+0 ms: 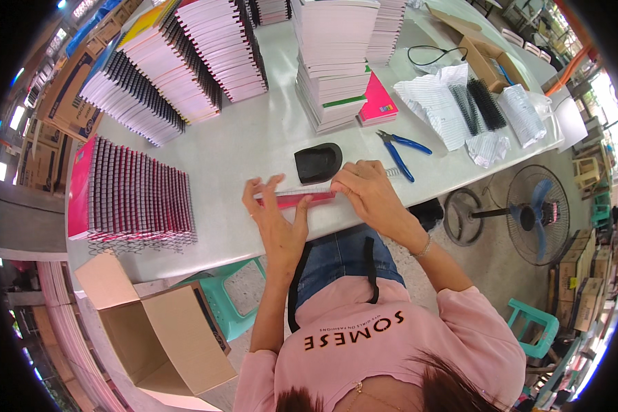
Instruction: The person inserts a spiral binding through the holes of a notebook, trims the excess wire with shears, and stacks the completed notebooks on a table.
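Two hands in play, and one pink notebook (292, 201) between them, right at the near edge of the table (247, 141)! The left hand (280, 230) grasps it with fingers parted and thumb along its near side; the right hand (374, 192) is bunched tight, gripping its right end. One wire coil (393, 172) pokes out past the right knuckles. Just beyond sits one black holder (318, 163), and off to the right, one pair of blue-handled cutters (405, 152), jaws parted.

Over to the left, one stack of pink coil-bound notebooks (134, 196); on the right, two bundles of coils, one grey (464, 110) and one black (486, 104), beside one paper-wrapped roll (522, 115). Down on the floor, one fan (532, 214), and by the table one open carton (175, 329).

Now the tricky bits: the right fingers cover the notebook's end, so the coil's path beneath them can't be seen. The tall paper stack (336, 41) runs off the top, partly masking another behind it, and the stacked notebooks overlap too closely for a sure count
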`<state>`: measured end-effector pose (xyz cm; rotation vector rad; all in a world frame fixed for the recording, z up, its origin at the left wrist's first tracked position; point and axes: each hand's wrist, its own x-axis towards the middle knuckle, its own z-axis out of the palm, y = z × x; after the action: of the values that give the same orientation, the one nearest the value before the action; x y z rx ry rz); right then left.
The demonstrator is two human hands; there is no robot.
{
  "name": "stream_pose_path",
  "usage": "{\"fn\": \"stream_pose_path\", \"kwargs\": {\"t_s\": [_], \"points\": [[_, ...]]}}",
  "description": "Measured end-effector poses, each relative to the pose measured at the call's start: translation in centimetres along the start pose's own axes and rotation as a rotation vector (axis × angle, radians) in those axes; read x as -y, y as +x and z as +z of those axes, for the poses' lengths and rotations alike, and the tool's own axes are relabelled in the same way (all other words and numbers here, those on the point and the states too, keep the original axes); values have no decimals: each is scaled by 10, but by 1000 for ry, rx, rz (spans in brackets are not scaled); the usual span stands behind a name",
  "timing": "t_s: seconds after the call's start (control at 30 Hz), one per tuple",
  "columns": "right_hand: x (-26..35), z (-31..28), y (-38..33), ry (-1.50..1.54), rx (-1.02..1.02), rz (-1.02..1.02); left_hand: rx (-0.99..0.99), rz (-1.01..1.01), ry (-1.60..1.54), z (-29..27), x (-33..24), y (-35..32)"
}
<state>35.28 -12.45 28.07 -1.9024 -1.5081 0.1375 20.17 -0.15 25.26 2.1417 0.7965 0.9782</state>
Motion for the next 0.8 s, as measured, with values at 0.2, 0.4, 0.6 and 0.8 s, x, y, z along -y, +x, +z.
{"fn": "stream_pose_path", "kwargs": {"t_s": [0.2, 0.4, 0.6, 0.8], "points": [[-16, -4, 22, 105, 85, 70, 138, 0, 26, -27, 21, -3], [-16, 32, 36, -167, 97, 221, 145, 32, 62, -52, 41, 7], [-40, 40, 34, -61, 159, 133, 88, 28, -40, -38, 57, 3], [-50, 24, 30, 164, 193, 122, 108, -20, -189, -23, 64, 8]]}}
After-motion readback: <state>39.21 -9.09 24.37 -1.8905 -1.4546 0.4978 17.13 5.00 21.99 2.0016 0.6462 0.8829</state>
